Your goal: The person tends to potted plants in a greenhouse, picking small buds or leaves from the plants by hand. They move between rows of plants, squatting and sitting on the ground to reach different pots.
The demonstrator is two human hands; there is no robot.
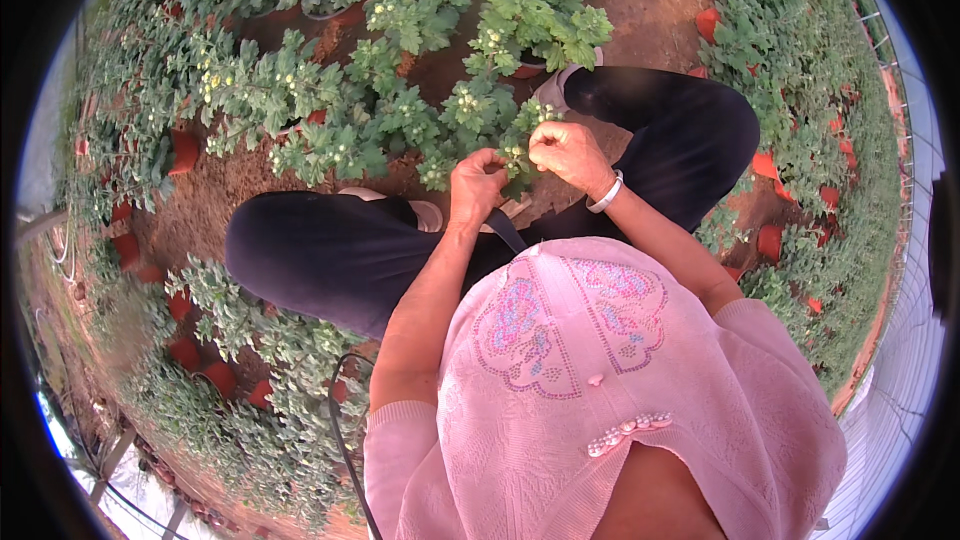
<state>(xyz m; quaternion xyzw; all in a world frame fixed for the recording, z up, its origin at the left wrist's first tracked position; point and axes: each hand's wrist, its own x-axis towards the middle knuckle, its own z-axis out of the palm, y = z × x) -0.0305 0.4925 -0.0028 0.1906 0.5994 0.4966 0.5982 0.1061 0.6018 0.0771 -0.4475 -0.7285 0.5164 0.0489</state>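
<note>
A potted chrysanthemum (409, 120) with lobed green leaves and pale bud clusters spreads before my knees. My left hand (477, 186) has its thumb and fingers pinched on a budded shoot (514, 153) at the near side of the plant. Just right of that shoot is my right hand (570, 155), wearing a light bangle (606, 193). Its fingers are curled with thumb and forefinger together, close below another bud cluster (535, 115). Anything between those right fingertips is too small to make out.
My bent knees in dark trousers (322, 251) flank the work area. A brighter green chrysanthemum (544, 0) stands beyond my right shoe (553, 92). Rows of plants in red pots (184, 151) line both sides over bare soil (217, 199). A black cable (334, 409) hangs by my left arm.
</note>
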